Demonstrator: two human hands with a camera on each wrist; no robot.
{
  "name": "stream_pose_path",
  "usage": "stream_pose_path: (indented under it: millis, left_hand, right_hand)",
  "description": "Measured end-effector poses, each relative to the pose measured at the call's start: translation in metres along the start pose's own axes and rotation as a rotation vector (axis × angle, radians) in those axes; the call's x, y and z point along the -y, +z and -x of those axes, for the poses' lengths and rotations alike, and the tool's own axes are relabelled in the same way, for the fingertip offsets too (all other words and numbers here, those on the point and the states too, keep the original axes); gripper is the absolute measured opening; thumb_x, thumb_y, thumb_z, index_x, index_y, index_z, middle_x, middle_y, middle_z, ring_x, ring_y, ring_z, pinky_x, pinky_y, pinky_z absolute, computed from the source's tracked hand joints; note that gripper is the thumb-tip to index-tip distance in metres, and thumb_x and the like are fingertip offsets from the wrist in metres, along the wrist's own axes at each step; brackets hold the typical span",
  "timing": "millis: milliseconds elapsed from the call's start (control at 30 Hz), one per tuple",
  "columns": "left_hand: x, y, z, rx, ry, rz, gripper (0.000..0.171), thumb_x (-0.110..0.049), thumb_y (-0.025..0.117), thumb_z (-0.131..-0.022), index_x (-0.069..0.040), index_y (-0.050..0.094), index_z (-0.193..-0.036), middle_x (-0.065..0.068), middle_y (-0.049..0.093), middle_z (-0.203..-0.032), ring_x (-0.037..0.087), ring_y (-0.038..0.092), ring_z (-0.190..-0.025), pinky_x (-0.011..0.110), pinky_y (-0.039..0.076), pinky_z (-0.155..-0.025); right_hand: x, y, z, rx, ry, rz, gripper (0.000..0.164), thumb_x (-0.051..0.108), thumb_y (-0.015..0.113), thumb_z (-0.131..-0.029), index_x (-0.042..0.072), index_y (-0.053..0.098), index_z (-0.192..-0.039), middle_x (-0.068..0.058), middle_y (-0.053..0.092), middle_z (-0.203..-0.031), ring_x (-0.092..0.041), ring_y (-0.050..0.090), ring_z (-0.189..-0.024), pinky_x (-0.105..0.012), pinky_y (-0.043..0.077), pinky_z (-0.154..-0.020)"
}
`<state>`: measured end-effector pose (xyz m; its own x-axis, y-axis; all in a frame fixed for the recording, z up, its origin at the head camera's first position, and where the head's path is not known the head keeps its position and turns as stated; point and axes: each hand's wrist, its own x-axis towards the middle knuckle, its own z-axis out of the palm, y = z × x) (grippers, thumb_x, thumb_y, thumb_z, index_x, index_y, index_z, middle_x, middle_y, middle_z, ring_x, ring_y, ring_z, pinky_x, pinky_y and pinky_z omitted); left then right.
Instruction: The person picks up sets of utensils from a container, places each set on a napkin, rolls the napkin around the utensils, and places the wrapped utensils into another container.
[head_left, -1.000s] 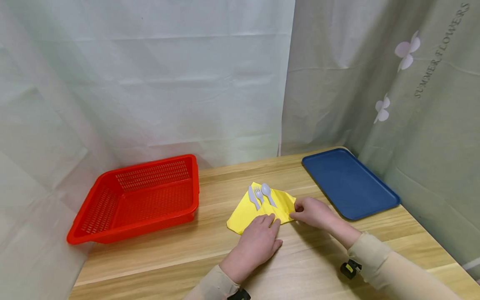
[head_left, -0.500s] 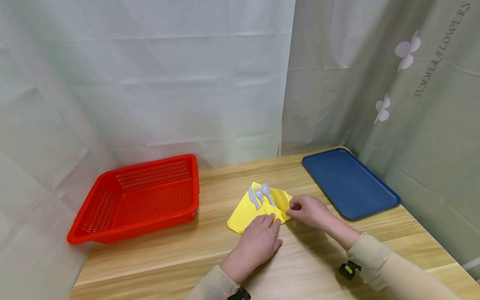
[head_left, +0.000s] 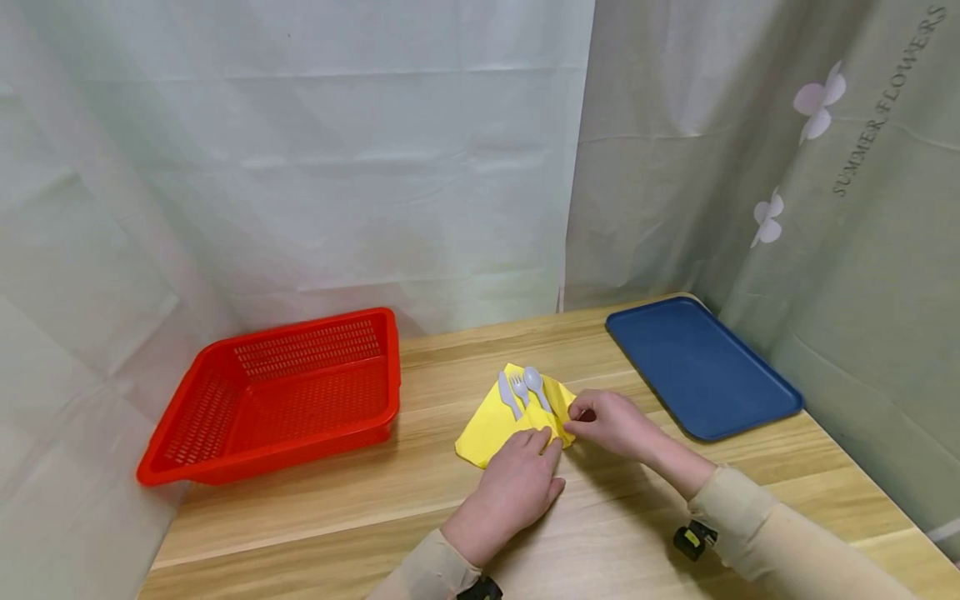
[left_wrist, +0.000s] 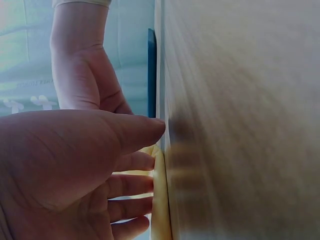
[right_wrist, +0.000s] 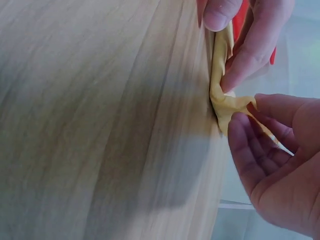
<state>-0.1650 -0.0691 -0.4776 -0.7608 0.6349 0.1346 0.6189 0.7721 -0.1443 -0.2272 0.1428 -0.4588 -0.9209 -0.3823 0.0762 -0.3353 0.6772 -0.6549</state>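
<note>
A yellow napkin [head_left: 486, 429] lies partly folded on the wooden table. On it, side by side, are a light grey plastic knife [head_left: 507, 396], a fork [head_left: 519, 389] and a spoon [head_left: 534, 382], their lower ends covered by the folded cloth. My left hand [head_left: 519, 483] rests its outstretched fingertips on the napkin's near edge; the left wrist view shows those fingers [left_wrist: 131, 185] against the cloth. Over at the napkin's right side, my right hand [head_left: 611, 423] pinches a raised edge between thumb and fingers, as the right wrist view confirms.
A red plastic basket [head_left: 392, 392] with perforated walls stands on the left of the table [head_left: 600, 533]. At the back right lies a flat blue tray [head_left: 701, 367]. Pale curtains [head_left: 375, 167] hang close behind the table and along its sides.
My right hand has moved a little to the left, bringing the napkin's right edge inward toward the spoon. The left hand has kept its place on the cloth.
</note>
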Motion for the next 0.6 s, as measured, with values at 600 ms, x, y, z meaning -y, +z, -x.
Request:
stream_pose_path:
  millis: [600]
  left_hand:
    - [0.0003, 0.0007, -0.0002, -0.029, 0.013, -0.025, 0.053, -0.046, 0.077, -0.102, -0.011, 0.071, -0.142, 0.007, 0.068, -0.143, 0.022, 0.064, -0.129, 0.033, 0.047, -0.115]
  right_hand:
    - [-0.0046, 0.0074, -0.0056, 0.053, -0.092, -0.058, 0.006, 0.011, 0.082, -0.100, 0.012, 0.082, -0.094, 0.010, 0.074, -0.087, -0.006, 0.061, -0.077, -0.026, 0.052, -0.070]
